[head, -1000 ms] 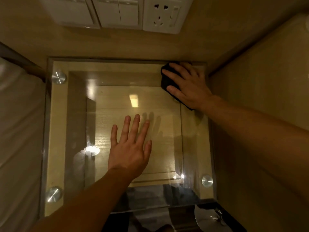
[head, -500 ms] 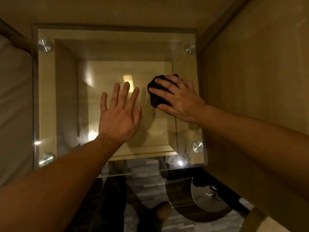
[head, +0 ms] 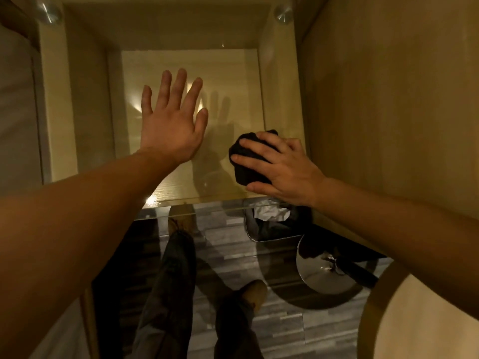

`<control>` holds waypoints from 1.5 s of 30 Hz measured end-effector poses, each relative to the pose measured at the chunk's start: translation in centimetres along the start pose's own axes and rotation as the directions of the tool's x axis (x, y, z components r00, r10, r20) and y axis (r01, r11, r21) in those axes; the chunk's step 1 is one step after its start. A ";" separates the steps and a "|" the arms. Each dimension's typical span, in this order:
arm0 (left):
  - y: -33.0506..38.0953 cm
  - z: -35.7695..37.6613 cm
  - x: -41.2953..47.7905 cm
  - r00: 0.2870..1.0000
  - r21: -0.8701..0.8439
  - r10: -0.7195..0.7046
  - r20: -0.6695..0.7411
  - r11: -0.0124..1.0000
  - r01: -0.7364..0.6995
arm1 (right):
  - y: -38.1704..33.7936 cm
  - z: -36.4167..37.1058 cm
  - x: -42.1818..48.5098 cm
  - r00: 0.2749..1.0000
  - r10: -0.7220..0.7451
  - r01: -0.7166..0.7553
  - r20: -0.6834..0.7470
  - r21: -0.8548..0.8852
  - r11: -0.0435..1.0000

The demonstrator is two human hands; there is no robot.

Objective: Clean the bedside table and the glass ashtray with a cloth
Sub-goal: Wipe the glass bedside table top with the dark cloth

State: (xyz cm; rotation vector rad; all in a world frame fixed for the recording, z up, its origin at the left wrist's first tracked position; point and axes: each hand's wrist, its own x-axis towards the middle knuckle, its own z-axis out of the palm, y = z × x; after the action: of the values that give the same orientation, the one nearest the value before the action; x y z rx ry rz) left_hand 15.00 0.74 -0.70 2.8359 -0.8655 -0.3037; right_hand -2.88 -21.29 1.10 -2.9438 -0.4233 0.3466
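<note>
Black cloth (head: pixel 250 161), gripped by the right hand (head: pixel 282 169), presses the glass tabletop's (head: pixel 181 60) near right corner while the open left hand (head: pixel 171 125) lies flat mid-pane: the wiping step, which next likely calls for a leftward stroke.

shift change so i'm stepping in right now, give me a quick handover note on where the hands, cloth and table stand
Left hand: open, flat on the glass top of the bedside table, fingers spread.
Right hand: grips the balled black cloth, pressing it on the glass at the near right corner.
Done: over the last second the cloth ran down the right side from the far corner to the near edge.
To do: the rest of the glass, by the look of it; the ashtray is not in view, so find and wipe it.
</note>
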 end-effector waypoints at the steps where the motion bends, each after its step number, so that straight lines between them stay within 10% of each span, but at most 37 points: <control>1: 0.0 0.0 0.0 1.000 0.003 -0.002 0.001 1.000 0.002 | -0.4 0.2 -0.6 1.000 -0.004 0.004 0.004 -0.002 1.000; 18: 0.5 -1.8 0.5 0.996 -0.062 -0.029 0.087 0.997 0.034 | -3.9 -1.5 -6.7 0.991 -0.130 0.116 0.029 0.292 0.949; 24: 4.3 -1.4 1.8 0.996 -0.146 0.070 0.061 0.987 -0.061 | -0.7 -7.2 -4.0 0.970 0.215 -0.213 0.115 0.825 0.523; 31: 4.4 1.5 1.4 0.990 0.001 0.138 0.039 0.990 -0.138 | 10.5 -9.9 7.3 0.812 0.571 -0.349 -0.119 0.684 0.640; 45: 4.8 1.3 1.6 0.987 -0.028 0.138 0.085 0.990 -0.136 | 19.9 -7.6 19.1 0.906 0.416 -0.386 -0.081 0.250 0.888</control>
State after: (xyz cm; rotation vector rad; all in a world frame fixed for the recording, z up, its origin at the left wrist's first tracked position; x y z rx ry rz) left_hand 13.37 -4.24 -1.18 2.7433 -1.0613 -0.4181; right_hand 21.94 -35.39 0.94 -2.7818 0.2398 0.2225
